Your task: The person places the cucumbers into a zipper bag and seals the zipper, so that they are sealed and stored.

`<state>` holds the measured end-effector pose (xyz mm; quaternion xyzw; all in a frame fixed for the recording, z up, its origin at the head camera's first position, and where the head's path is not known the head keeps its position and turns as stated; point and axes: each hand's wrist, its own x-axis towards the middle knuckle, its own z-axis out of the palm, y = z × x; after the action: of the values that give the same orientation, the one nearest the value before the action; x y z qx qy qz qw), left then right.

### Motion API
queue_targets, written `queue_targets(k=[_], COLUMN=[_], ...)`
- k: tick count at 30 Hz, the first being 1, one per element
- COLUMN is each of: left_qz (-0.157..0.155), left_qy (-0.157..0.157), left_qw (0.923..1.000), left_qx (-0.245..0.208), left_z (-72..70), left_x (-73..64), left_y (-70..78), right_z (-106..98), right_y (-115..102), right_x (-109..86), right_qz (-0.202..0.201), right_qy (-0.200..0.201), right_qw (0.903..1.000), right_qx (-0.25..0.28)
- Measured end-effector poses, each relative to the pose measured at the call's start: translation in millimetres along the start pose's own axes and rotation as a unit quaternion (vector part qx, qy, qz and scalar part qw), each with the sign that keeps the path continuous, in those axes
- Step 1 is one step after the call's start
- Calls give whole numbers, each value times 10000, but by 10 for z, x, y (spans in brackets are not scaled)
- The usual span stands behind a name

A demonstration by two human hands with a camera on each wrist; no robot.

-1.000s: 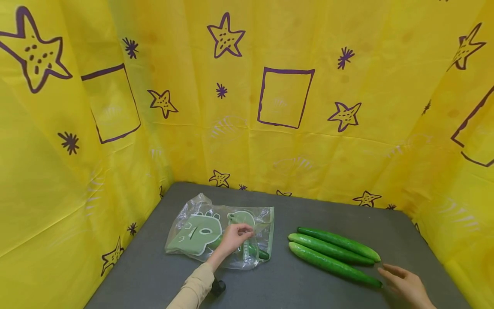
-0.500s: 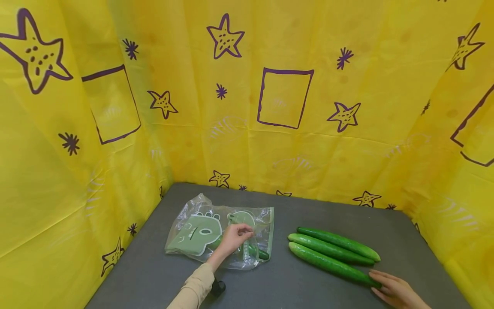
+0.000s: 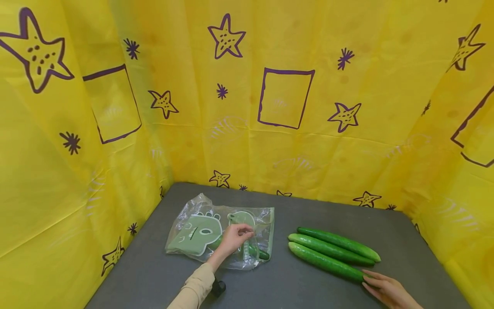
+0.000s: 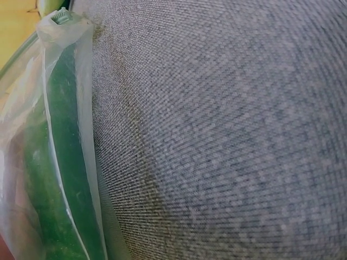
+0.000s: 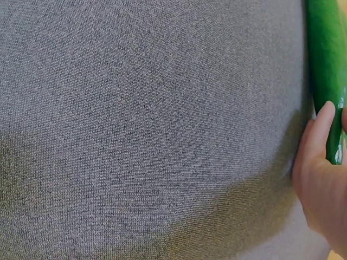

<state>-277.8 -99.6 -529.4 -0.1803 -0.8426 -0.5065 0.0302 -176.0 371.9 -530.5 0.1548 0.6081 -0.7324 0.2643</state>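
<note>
A clear zip bag [image 3: 266, 219] with green cartoon-creature prints lies on its side, its zip edge facing right. Inside it is a cucumber [image 3: 262, 253], whose dark green side shows through the plastic in the left wrist view. My left hand [image 3: 233, 238] pinches the bag's upper layer near the zip edge, thumb and forefinger close together. To the right, three cucumbers lie side by side at a slant. At the near end of the front cucumber [image 3: 324, 260] my right hand [image 3: 390, 289] grips the tip, thumb on one side and fingers on the other; the right wrist view shows this too.
The two other cucumbers [image 3: 335, 249] lie just behind the gripped one. A grey cloth-covered table [image 3: 154, 274] carries everything, with yellow starfish-print curtains [image 3: 301, 150] round its back and sides. A small black object [image 3: 218, 288] shows beside the left sleeve.
My right hand has moved left from beyond the cucumbers' near ends and taken hold of the front cucumber's tip. The left hand and the bag have stayed put.
</note>
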Motion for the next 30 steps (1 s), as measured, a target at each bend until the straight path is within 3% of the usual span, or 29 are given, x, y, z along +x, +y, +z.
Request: queue_targets(k=[7,20,25,30], left_qz=[23,7,-43,-37], left_qy=[-2,-16,-22,-17], left_qw=[10000,10000,10000,10000], left_qx=[8,-93,-84,-47], left_z=[-8,-6,-6,-6], left_x=[0,-2,-17,-17], left_y=[12,-4,4,-1], right_z=[20,107,128,126], right_y=[24,50,56,43], right_x=[20,-3,-7,-34], right_qz=[-50,-58,-50,-210], right_qy=[399,626,1018,847], right_qw=[9986,9969,9939,9958], right_qx=[-332,-471,-424,-277])
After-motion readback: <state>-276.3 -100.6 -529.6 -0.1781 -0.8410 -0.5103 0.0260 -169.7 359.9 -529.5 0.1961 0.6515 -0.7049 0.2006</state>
